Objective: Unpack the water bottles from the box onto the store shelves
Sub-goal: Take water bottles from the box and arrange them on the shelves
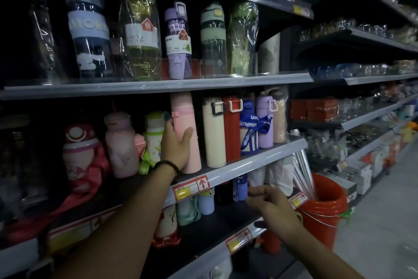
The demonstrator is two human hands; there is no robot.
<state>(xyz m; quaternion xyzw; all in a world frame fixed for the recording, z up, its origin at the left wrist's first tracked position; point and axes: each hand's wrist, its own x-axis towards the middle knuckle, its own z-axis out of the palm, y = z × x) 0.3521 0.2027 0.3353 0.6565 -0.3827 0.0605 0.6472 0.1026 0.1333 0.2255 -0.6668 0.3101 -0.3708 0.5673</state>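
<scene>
The left forearm (126,222) and right forearm (316,249) are bare. A dark beaded bracelet (167,165) rings the left wrist, just behind the left grip (177,143).

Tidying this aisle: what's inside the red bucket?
Long clear-wrapped rods lean out of the red bucket; its wall hides their lower ends and anything else inside.

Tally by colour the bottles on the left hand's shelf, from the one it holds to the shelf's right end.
pink flask, held by the left hand: 1
cream flask: 1
red flask: 1
blue bottle: 1
purple flask: 1
peach bottle, partly hidden: 1
Total: 6
</scene>
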